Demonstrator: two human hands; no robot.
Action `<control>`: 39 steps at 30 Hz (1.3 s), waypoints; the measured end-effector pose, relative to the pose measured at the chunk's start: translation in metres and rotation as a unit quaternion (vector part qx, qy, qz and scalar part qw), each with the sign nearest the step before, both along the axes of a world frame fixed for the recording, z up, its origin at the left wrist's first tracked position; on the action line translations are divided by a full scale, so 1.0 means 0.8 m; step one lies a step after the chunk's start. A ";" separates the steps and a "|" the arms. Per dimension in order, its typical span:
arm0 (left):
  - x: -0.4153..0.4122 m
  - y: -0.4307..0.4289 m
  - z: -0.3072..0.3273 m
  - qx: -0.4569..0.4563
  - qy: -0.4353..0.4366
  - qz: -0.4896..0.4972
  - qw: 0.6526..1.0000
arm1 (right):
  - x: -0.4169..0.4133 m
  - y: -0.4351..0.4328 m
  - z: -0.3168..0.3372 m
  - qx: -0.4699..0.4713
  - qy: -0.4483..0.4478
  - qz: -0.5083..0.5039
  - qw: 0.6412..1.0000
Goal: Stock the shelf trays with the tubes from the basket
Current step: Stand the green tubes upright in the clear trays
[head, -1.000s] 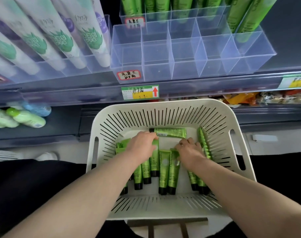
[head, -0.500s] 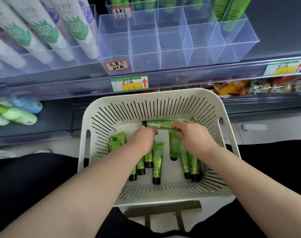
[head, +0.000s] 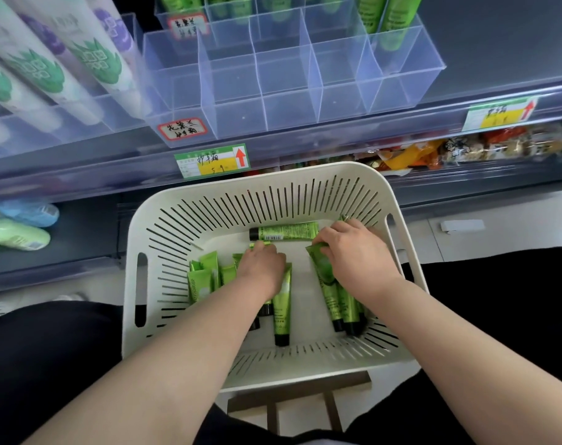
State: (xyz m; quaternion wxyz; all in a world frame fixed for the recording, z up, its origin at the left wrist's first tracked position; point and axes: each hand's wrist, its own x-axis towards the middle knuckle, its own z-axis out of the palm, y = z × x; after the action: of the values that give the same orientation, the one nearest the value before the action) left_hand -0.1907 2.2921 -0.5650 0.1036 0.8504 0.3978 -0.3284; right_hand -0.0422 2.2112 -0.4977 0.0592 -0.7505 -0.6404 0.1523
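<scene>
Left hand (head: 263, 269) and right hand (head: 358, 253) curl fingers round green tubes (head: 282, 306) in a basket (head: 183, 226) — likely light, squashy, best held mid-body.

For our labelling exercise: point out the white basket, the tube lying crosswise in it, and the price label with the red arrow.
white basket (head: 305, 372), head view, its near wall.
crosswise tube (head: 286, 231), head view, middle of its green body.
price label (head: 212, 162), head view, centre of the label.

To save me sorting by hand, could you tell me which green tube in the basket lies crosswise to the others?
The tube along the far wall of the basket, black cap pointing left; the other visible ones lie lengthwise, caps towards the person.
</scene>
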 end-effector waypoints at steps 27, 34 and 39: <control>-0.014 0.004 0.276 0.129 -0.511 0.182 0.830 | 0.009 -0.002 0.188 0.241 -0.049 -0.043 0.968; 0.018 0.024 0.361 0.181 -0.614 0.206 0.740 | 0.042 0.016 0.271 0.356 -0.079 -0.098 0.926; 0.054 0.050 0.393 0.234 -0.635 0.205 0.708 | 0.062 0.047 0.296 0.409 -0.084 -0.109 0.902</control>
State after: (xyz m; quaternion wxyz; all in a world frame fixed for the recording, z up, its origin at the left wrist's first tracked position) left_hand -0.1475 2.3325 -0.2503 0.1944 0.7528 0.4667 0.4215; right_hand 0.0074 2.2485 -0.2607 0.3230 -0.7355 -0.5631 -0.1940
